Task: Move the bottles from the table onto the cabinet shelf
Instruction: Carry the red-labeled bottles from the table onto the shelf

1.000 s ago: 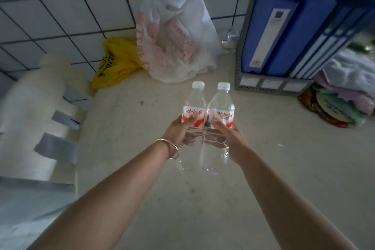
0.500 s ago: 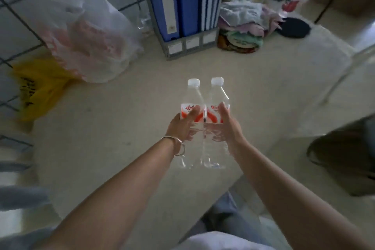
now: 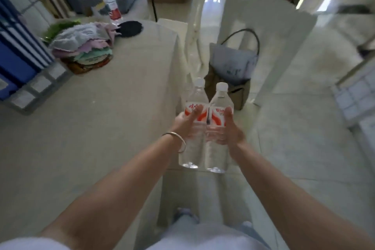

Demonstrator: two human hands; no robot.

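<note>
Head view: left hand (image 3: 185,123) grips one bottle (image 3: 192,128), right hand (image 3: 227,128) the other (image 3: 218,134), pressed together past the counter (image 3: 91,128) edge. Cabinet unseen; I'd keep both upright while carrying.

Two clear plastic bottles stand upright side by side, touching, at the centre of the frame. The left bottle (image 3: 194,126) and the right bottle (image 3: 218,128) each have a white cap and a red-and-white label. A third bottle (image 3: 110,3), red-capped, stands on the surface (image 3: 101,107) at upper left.
</note>
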